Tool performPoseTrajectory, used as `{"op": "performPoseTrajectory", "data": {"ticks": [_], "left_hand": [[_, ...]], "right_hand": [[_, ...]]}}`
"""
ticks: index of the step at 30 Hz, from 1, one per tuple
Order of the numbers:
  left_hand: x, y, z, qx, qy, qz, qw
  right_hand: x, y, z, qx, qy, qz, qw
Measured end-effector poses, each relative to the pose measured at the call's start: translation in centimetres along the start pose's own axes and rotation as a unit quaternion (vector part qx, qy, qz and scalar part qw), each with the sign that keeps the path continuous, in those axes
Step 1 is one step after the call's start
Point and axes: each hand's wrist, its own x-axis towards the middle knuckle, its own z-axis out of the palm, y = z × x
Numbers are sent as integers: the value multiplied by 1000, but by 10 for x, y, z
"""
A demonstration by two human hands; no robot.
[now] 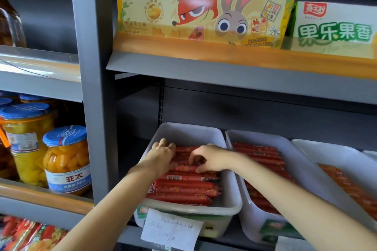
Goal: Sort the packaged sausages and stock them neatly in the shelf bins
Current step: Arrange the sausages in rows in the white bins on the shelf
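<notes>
Shelves [234,71] of grey metal hold everything here. On the top one a big yellow box [204,2] stands next to a green box [332,24]. Jars [67,159] of yellow fruit sit off to the left. Three white bins stand side by side on the lower shelf. The left bin [230,199] is the one being filled. The middle bin [302,169] touches it.

The sausages [183,187] lie in rows across the left bin, red and shiny. Both hands are on the back rows. The left hand [161,157] lies flat on them with its fingers spread, holding nothing. The right hand [210,159] has its fingers bent down onto one sausage, and seems to pinch it.

What could go wrong? The wraps look slippery, so a hard push could make a row roll and go crooked. The pile is already high near the front, so one could slide over the rim. The paper note [171,230] on the front could get knocked off.
</notes>
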Motion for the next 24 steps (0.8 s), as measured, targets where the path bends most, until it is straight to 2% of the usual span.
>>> {"op": "performPoseTrajectory", "data": {"ticks": [4, 9, 14, 16, 18, 20, 24], "left_hand": [[0, -1, 3, 2, 17, -8, 1000], [3, -6, 12, -27, -6, -15, 1000], [3, -5, 14, -12, -93, -10, 995], [4, -4, 12, -9, -103, -11, 995], [4, -4, 11, -9, -107, -5, 994], [4, -5, 12, -15, -123, 8, 992], [2, -4, 10, -38, -140, 65, 987]], "right_hand": [[16, -5, 13, -9, 21, 22, 999], [33, 8, 12, -7, 134, 98, 986], [48, 14, 9, 1, 205, 42, 978], [55, 17, 8, -22, 180, 51, 982], [61, 21, 7, -55, 118, 51, 990], [64, 22, 7, -35, 62, 46, 996], [73, 22, 5, -47, 76, 35, 995]]}}
